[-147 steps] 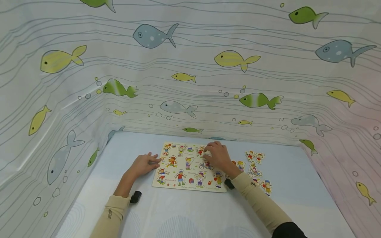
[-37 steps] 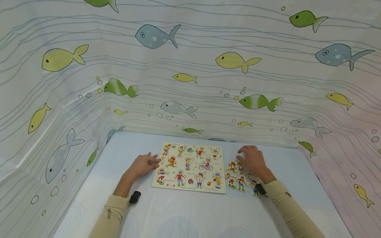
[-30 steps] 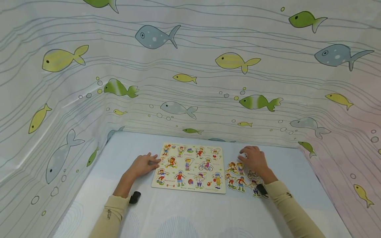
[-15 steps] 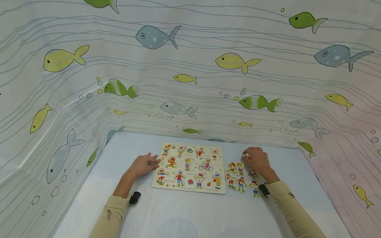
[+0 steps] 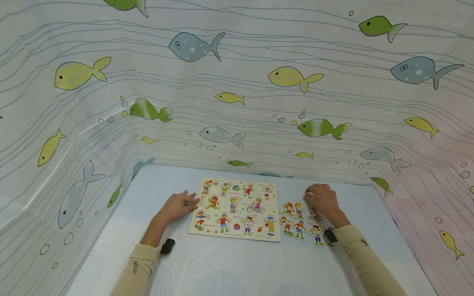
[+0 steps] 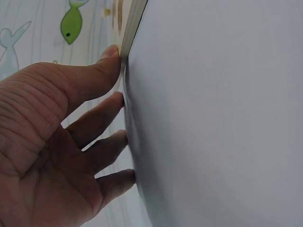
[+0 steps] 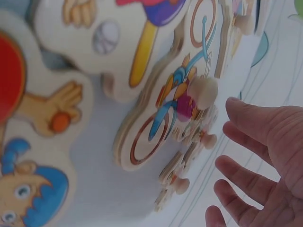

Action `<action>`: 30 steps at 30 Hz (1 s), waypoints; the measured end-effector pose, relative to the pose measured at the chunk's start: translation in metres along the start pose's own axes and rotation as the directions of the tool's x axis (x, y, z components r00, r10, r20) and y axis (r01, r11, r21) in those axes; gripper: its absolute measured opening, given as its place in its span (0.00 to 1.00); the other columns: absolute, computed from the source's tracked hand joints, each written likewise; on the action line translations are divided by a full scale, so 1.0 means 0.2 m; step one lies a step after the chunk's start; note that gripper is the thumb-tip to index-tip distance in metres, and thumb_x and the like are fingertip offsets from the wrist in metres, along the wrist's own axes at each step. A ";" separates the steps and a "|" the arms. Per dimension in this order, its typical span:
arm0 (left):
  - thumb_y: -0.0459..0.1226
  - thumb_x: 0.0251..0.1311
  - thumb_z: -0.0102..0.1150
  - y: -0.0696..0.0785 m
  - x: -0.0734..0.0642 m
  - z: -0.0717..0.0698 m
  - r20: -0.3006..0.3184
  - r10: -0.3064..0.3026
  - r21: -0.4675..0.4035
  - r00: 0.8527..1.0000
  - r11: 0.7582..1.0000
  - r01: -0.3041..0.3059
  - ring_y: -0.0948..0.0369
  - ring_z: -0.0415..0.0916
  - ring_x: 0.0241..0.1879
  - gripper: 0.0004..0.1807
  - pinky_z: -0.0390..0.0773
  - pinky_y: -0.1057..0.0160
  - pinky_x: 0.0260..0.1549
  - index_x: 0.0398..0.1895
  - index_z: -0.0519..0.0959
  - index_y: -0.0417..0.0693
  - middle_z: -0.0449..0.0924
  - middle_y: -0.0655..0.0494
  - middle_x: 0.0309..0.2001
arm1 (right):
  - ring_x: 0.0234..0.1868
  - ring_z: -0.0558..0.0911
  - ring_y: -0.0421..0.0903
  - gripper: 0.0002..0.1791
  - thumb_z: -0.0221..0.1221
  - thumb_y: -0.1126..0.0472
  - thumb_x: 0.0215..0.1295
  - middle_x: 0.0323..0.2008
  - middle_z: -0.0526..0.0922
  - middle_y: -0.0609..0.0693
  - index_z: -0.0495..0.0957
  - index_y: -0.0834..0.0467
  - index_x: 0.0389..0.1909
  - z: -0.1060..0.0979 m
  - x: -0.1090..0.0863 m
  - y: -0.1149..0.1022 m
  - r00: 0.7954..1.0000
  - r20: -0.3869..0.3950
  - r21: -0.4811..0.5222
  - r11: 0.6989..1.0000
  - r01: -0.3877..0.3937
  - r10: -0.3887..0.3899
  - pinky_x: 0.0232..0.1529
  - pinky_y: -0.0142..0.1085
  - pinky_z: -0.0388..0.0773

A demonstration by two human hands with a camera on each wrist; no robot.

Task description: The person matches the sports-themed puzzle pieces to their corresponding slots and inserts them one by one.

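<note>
My left hand point(image 5: 180, 205) rests at the left edge of a wooden puzzle board point(image 5: 237, 236) showing children at sports. In the left wrist view the thumb touches the board's edge point(image 6: 135, 23), and the other fingertips rest on the table. My right hand point(image 5: 323, 200) is low over the far end of a group of loose knobbed puzzle pieces, its fingers loosely bent. A small figure piece point(image 5: 310, 194) shows at its fingertips. In the right wrist view nothing lies between thumb and fingers; the cyclist piece point(image 7: 156, 127) and smaller knobbed pieces point(image 7: 180, 182) are close by.
More loose pieces lie right of the board, among them a skateboarder point(image 5: 286, 226), a roller skater point(image 5: 300, 229) and a baseball player point(image 5: 317, 235). One is partly hidden behind the right wrist's black camera point(image 5: 329, 235). A fish-patterned curtain point(image 5: 255, 144) stands behind the table.
The right hand has left the upper right of the board and gone over the loose pieces, then shifted slightly right over the last second. The left hand has stayed put.
</note>
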State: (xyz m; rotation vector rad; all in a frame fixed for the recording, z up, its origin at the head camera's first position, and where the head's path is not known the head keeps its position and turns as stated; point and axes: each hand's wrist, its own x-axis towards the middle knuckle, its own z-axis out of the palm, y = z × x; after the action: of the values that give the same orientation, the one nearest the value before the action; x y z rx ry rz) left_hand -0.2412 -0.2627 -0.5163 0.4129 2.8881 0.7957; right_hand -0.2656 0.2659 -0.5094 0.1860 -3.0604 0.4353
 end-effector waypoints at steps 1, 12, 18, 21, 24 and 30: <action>0.42 0.61 0.66 0.00 0.00 0.00 -0.002 -0.001 -0.005 1.000 1.000 0.001 0.38 0.57 0.69 0.19 0.55 0.35 0.66 0.55 0.83 0.47 0.72 0.45 0.63 | 0.61 0.68 0.68 0.14 0.65 0.54 0.65 0.56 0.79 0.61 0.84 0.58 0.46 0.00 0.00 0.00 1.000 0.010 -0.003 1.000 -0.008 0.008 0.52 0.69 0.65; 0.42 0.62 0.66 -0.01 -0.01 0.00 -0.005 -0.002 -0.008 1.000 1.000 0.002 0.37 0.57 0.69 0.18 0.56 0.35 0.66 0.54 0.83 0.47 0.73 0.45 0.63 | 0.60 0.68 0.70 0.14 0.64 0.54 0.65 0.57 0.78 0.63 0.84 0.58 0.46 -0.01 0.01 0.04 1.000 0.004 -0.006 1.000 -0.014 0.014 0.51 0.71 0.65; 0.42 0.61 0.67 -0.01 0.00 0.00 -0.002 -0.009 -0.011 1.000 1.000 0.009 0.37 0.57 0.69 0.19 0.55 0.35 0.66 0.55 0.83 0.47 0.73 0.45 0.63 | 0.59 0.69 0.69 0.10 0.64 0.55 0.65 0.54 0.80 0.62 0.85 0.56 0.41 0.00 0.00 0.07 1.000 -0.013 -0.020 1.000 -0.004 0.004 0.49 0.70 0.67; 0.42 0.61 0.67 -0.01 0.00 0.00 -0.005 0.000 -0.005 1.000 1.000 0.000 0.37 0.58 0.69 0.19 0.56 0.35 0.65 0.54 0.83 0.47 0.73 0.45 0.63 | 0.59 0.68 0.70 0.08 0.64 0.55 0.65 0.54 0.80 0.63 0.84 0.56 0.40 0.00 0.00 0.07 1.000 -0.008 -0.018 1.000 -0.004 0.004 0.48 0.70 0.66; 0.42 0.61 0.67 -0.01 0.00 0.00 -0.008 0.005 0.004 1.000 1.000 -0.005 0.37 0.59 0.68 0.18 0.57 0.35 0.65 0.54 0.83 0.47 0.73 0.44 0.62 | 0.59 0.68 0.70 0.09 0.64 0.55 0.66 0.54 0.79 0.63 0.85 0.56 0.40 0.00 0.00 0.07 1.000 -0.003 -0.022 1.000 -0.008 0.008 0.48 0.70 0.67; 0.42 0.61 0.66 -0.01 0.01 0.00 -0.004 -0.005 0.010 1.000 1.000 0.005 0.37 0.58 0.69 0.18 0.56 0.35 0.66 0.54 0.83 0.48 0.73 0.45 0.63 | 0.59 0.68 0.71 0.10 0.63 0.57 0.67 0.55 0.79 0.64 0.85 0.57 0.43 0.01 0.01 0.08 1.000 0.003 -0.029 0.999 -0.019 0.019 0.48 0.70 0.67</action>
State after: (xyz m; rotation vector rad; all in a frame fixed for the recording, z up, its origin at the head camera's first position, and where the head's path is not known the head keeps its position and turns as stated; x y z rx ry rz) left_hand -0.2432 -0.2636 -0.5179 0.4056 2.8961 0.7829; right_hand -0.2692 0.2804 -0.5153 0.1573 -3.0720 0.3918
